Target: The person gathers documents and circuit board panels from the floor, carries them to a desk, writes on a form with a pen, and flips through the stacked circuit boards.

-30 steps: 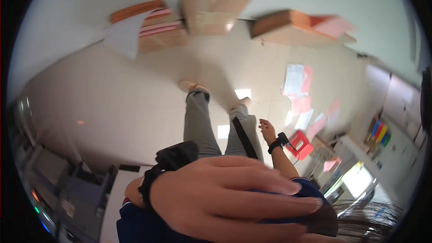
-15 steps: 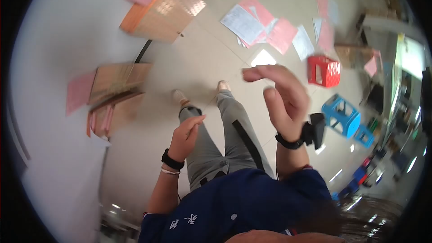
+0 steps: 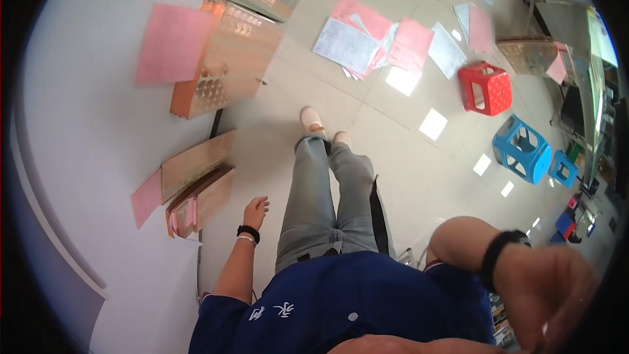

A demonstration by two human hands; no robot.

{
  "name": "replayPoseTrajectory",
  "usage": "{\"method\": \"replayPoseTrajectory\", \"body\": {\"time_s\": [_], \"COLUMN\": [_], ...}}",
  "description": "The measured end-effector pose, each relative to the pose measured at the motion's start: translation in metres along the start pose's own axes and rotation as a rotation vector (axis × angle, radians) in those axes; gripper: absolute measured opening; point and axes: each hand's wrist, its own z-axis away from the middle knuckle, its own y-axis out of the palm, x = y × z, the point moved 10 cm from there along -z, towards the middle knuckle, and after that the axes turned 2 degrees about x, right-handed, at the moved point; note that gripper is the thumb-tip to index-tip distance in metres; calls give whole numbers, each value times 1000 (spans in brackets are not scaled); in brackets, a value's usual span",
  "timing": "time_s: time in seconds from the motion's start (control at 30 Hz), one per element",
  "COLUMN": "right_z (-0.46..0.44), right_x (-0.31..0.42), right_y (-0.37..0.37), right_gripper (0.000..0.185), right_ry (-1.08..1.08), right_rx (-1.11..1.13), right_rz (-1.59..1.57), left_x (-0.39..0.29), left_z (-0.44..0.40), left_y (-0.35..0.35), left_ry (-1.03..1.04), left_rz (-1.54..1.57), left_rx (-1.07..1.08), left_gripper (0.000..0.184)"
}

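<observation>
At four o'clock, the right hand (image 3: 547, 292) loomed largest, its elbow bent and wrist raised close to the camera; blur and the frame's edge obscured its fingertips, so whether they pinched anything could not be told. Towards half past seven, the left hand (image 3: 256, 210) hung from a lowered arm, fingers loosely curled together. The brown box (image 3: 214, 198) stood at eight, its inside partly hidden.

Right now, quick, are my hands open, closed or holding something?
Left hand: loosely open, nothing visible in it.
Right hand: blurred, grip can't be told.
</observation>
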Motion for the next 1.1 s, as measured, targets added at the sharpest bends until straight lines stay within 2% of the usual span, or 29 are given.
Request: {"method": "replayPoseTrajectory", "body": {"time_s": [0.07, 0.13, 0.17, 0.23, 0.27, 0.33, 0.37, 0.4, 0.47, 0.5, 0.6, 0.63, 0.7, 0.73, 0.8, 0.87, 0.93, 1.0, 1.1], "right_z": [-14, -21, -25, -21, -13, 3, 16, 17, 50, 59, 129, 136, 169, 194, 288, 386, 458, 496, 527], "right_x": [-6, 4, 6, 40, 48, 49, 57, 54, 83, 84, 88, 64, -22, -62, -97, -110, -117, -127, -142], "right_y": [3, -8, -12, -24, -31, -48, -59, -75, -80, -100, -188, -219, -315, -354, -403, -426, -428, -422, -421], "right_gripper": [24, 25, 25, 31, 31, 41, 49, 49, 50, 50, 13, 12, 18, 30, 35, 30, 27, 24, 25], "right_ry": [-56, -82, -86, -438, -449, -423, -508, -516, -987, -1002, -1053, -757, 427, 779, 1098, 1376, 1482, 1593, 1717], "right_rx": [11, -46, -46, -77, -82, -30, 29, 36, -168, -152, -608, -340, -148, -126, -147, -129, 82, 170, 62], "right_rz": [-1, 157, 171, 50, 64, -165, 0, 14, 1073, 1084, 1257, 1375, 1387, 1307, 1079, 948, 999, 864, 685], "left_x": [-44, -108, -131, -180, -200, -235, -245, -245, -241, -231, -227, -222, -219, -222, -242, -275, -313, -345, -374], "left_z": [-21, -37, -42, -47, -46, -44, -47, -52, -60, -66, -66, -65, -59, -57, -53, -36, -21, -18, -40], "left_y": [3, 22, 34, 56, 65, 98, 110, 122, 142, 148, 181, 192, 220, 243, 286, 329, 360, 388, 399], "left_ry": [49, 198, 207, 279, 290, 303, 317, 286, 236, 199, 164, 119, 83, 81, 83, 111, 130, 228, 247], "left_rz": [33, 20, 13, 95, 81, 9, 0, -18, -26, -8, -15, -13, -18, -6, 1, 4, 3, -40, -34], "left_rx": [-7, 35, 44, 82, 85, 164, 170, 178, 171, 130, 62, 27, -10, 38, 95, 151, 177, 303, 355], "left_gripper": [25, 25, 25, 25, 25, 25, 25, 25, 24, 24, 24, 24, 24, 25, 26, 25, 25, 26, 25]}}
